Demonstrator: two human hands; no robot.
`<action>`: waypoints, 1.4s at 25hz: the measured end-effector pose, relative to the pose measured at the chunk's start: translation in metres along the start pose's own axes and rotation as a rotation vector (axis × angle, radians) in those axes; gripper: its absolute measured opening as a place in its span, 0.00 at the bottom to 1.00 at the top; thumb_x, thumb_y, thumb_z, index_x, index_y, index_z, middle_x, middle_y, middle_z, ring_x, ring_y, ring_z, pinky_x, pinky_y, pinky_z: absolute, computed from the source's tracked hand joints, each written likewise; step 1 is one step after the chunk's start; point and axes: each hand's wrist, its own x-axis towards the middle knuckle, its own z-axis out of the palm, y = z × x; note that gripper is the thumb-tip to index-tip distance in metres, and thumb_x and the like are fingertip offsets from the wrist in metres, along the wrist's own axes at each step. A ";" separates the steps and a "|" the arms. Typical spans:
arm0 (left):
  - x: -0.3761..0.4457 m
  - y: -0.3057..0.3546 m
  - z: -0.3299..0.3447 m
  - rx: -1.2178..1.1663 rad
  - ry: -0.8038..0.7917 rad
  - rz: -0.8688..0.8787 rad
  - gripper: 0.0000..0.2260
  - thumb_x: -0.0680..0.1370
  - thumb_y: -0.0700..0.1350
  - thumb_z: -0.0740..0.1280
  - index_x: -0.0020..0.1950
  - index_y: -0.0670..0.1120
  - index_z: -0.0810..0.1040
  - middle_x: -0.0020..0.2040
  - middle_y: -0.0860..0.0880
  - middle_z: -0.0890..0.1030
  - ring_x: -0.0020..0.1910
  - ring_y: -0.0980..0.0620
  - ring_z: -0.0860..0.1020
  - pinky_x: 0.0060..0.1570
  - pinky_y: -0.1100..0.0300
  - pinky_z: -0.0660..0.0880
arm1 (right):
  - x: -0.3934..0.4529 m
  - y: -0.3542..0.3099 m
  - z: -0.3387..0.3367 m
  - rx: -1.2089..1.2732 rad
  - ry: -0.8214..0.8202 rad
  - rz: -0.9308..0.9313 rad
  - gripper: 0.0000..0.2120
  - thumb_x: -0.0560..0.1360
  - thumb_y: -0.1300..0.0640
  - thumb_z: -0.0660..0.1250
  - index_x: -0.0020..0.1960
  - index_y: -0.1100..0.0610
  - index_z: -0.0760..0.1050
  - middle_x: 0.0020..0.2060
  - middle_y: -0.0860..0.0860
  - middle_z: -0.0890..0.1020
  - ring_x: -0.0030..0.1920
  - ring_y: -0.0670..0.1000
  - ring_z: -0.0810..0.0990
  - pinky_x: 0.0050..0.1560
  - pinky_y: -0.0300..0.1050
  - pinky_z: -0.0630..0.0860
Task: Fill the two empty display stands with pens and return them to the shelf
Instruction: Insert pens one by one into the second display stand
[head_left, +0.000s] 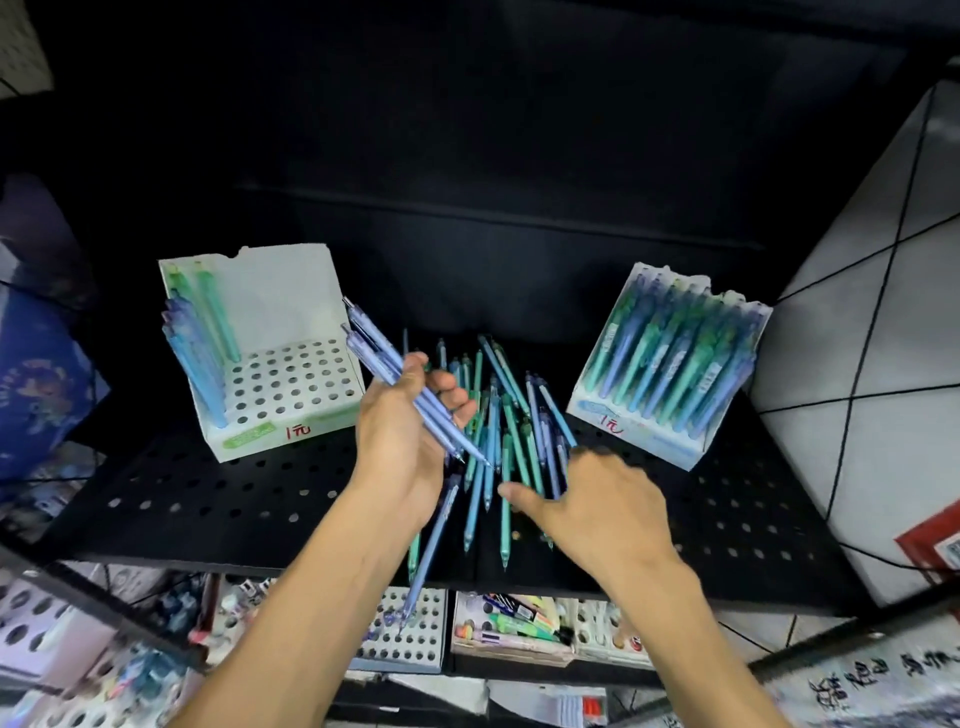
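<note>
Spanning the view, a black shelf (218, 499) bore a full stand (670, 364) at right, a mostly empty stand (291, 384) at left, loose pens (511, 415) between. The left hand (410, 441) clutched several pens (400, 379); the right hand (597, 499) lay spread, empty, over the pile.

Dim, dark backdrop, blurred warped edges

A black perforated metal shelf (208, 499) fills the middle, its back panel (493, 156) lost in deep shadow. To the right rises a white tiled wall (872, 364) with dark grout lines. Below the shelf edge, a lower tier (509, 634) holds crowded stationery boxes in brighter light.
</note>
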 end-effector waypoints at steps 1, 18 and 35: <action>-0.001 -0.002 -0.002 0.004 0.001 -0.007 0.08 0.85 0.41 0.57 0.50 0.44 0.74 0.32 0.48 0.77 0.29 0.53 0.77 0.38 0.55 0.78 | 0.000 -0.004 0.002 -0.003 -0.026 -0.002 0.32 0.71 0.25 0.61 0.46 0.57 0.72 0.42 0.51 0.73 0.46 0.56 0.79 0.40 0.46 0.70; -0.012 -0.012 -0.003 0.087 -0.101 -0.085 0.07 0.84 0.40 0.58 0.52 0.43 0.75 0.32 0.48 0.78 0.30 0.52 0.77 0.40 0.55 0.80 | 0.014 0.044 -0.002 -0.095 -0.158 0.023 0.09 0.82 0.53 0.63 0.56 0.58 0.70 0.54 0.55 0.79 0.56 0.58 0.79 0.46 0.46 0.71; -0.032 -0.064 0.037 0.213 -0.215 -0.215 0.11 0.76 0.48 0.70 0.52 0.42 0.79 0.33 0.50 0.69 0.24 0.57 0.61 0.21 0.65 0.57 | -0.005 0.055 -0.061 0.401 -0.078 -0.211 0.07 0.84 0.48 0.56 0.56 0.50 0.65 0.36 0.50 0.75 0.30 0.48 0.74 0.28 0.44 0.72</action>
